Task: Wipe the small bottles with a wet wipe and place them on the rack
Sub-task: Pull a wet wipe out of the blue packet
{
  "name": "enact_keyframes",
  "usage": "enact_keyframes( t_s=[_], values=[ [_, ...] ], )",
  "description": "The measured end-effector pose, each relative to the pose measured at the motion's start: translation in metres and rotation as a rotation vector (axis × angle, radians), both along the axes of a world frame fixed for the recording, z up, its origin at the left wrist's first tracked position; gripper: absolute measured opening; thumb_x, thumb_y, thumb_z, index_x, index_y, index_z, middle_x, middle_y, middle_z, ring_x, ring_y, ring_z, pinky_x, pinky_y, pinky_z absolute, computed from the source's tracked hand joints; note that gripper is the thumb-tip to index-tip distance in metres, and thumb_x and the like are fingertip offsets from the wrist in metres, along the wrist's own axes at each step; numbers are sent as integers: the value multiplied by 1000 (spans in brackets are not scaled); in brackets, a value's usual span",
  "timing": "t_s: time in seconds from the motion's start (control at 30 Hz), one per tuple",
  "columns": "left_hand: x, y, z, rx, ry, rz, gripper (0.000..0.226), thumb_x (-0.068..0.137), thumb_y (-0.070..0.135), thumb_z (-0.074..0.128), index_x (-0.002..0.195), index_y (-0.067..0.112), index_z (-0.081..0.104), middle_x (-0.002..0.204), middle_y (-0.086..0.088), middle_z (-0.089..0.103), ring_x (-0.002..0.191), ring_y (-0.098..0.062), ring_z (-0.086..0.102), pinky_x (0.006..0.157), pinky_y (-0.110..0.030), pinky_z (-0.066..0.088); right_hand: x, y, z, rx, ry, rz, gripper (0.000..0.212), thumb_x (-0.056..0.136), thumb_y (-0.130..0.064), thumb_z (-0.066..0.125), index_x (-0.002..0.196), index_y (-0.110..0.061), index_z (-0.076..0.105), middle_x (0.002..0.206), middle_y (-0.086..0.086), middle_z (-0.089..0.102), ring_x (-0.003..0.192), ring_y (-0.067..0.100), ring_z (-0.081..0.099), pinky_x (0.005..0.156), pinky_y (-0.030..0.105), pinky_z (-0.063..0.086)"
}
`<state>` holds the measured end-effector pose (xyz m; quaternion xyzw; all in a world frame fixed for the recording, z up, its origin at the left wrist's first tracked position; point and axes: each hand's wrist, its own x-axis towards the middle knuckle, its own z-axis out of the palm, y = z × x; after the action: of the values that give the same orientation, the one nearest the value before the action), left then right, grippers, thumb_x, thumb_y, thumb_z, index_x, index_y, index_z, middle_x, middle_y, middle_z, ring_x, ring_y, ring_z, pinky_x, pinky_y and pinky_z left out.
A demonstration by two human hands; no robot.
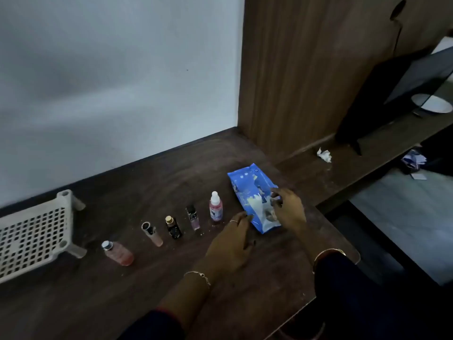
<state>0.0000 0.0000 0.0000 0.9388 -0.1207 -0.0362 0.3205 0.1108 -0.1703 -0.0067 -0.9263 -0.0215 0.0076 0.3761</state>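
Head view: the task is being observed at its opening stage. No bottle is being held, and nothing is being seen on the rack point(31, 234), which is standing at the far left of the wooden table point(152, 182), well apart from the pack of wipes point(253, 192). Five small bottles are being kept in a row between the rack and the pack: a clear bottle with pink liquid point(118, 252) lying nearest the rack, then a pale tube-like bottle point(152, 233), a dark bottle with a gold cap point(173, 227), a small black-capped bottle point(193, 217), and a white-capped pink bottle point(216, 206) standing just beside the pack. All five are judged to be awaiting wiping and placing.

The pack is being worked on by both hands. The left hand point(232, 244) is being held palm down at the pack's near left corner, fingers loosely together, their tips touching the pack's edge as if steadying it. The right hand point(289, 209) is being held over the pack's opening, fingers curled toward a white sheet point(257, 203) showing there; whether the sheet is being pinched cannot be told. A crumpled tissue point(324, 155) is lying beyond the pack.
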Motion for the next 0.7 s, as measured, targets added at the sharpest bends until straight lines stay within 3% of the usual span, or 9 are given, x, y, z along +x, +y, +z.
enact_keyframes(
  t_s=[0.1,0.2,0.33,0.53,0.7],
  values=[
    [13,-3,-8,55,27,-52,72,89,30,53,149,18,16,159,1,4,142,-14,22,112,-25,28,10,2,-3,-73,47,103,40,84,1,56,123,-9,61,118,11,64,105,28,61,89,33,47],
    [20,-3,-14,108,40,-76,75,87,28,55,149,18,14,159,1,-3,139,-17,30,107,-29,36,16,7,-5,-111,62,131,40,84,-4,59,124,-11,60,119,11,65,105,28,62,87,33,47],
    [28,-2,-17,103,31,-81,72,87,33,56,147,17,21,159,-1,2,138,-18,31,106,-29,37,25,13,-7,-46,78,31,37,86,-7,59,121,-16,62,110,11,69,96,27,66,82,32,50],
    [33,-2,-20,85,35,-90,69,85,32,58,145,18,27,158,-4,13,141,-17,26,108,-30,35,32,25,-9,-110,104,63,32,80,-1,56,109,-9,67,113,11,67,104,27,62,86,31,47],
    [31,0,-21,80,54,-93,70,85,34,58,146,20,26,158,-3,12,137,-20,33,107,-33,37,27,30,-8,-131,152,91,46,80,-1,51,122,-17,60,121,10,61,109,29,59,94,41,49]
  ],
)
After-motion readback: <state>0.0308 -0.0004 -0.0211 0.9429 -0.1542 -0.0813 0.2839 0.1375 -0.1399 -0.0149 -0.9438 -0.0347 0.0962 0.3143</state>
